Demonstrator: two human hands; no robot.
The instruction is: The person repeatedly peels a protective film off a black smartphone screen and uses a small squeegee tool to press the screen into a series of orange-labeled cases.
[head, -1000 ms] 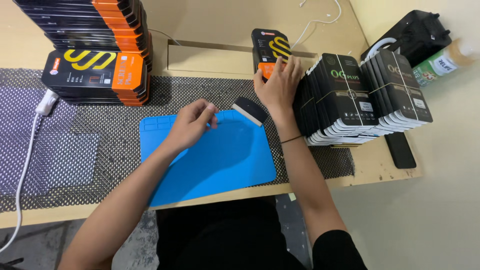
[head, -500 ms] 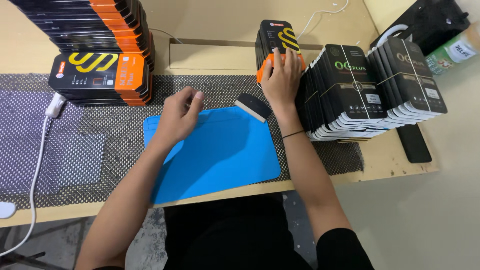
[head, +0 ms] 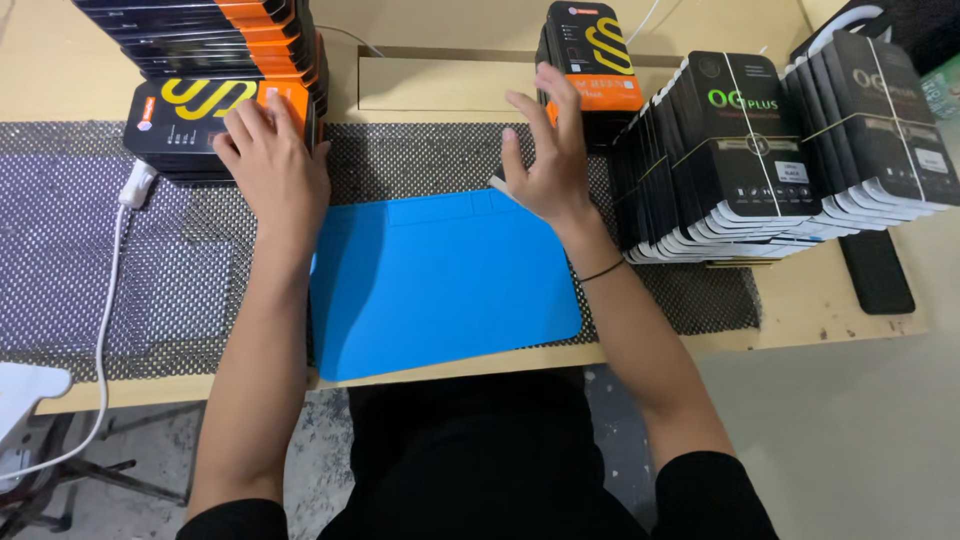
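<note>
Orange-and-black flat box sits under the left hand: palm down, fingers spread a little and laid flat on the box's right end, nothing clasped. Box lies flat, long axis left-right, orange end toward the blue mat's far left corner, black end w/ yellow curl pointing away from the mat. It is the low front box of a stack of like boxes piled behind it, beyond the blue mat, to its far left.

Right hand is open too, fingers splayed and raised, thumb out; it hovers just over the mat's far edge. Fingertips reach up against an upright orange-and-black box, which stands on end, long axis vertical, face toward the camera, just beyond the mat's far right corner. Can't tell if fingertips really touch it. A small pale bit shows at the thumb side of the hand; too hidden to name. Thin dark band on that wrist.

Right of the mat: two tight rows of black slim boxes, standing on edge, leaning back. Dark flat slab lies right of those rows.

Mat rests on black mesh liner over a wood tabletop. Left of the mat, white cable w/ plug runs across the mesh toward the table's near edge.
</note>
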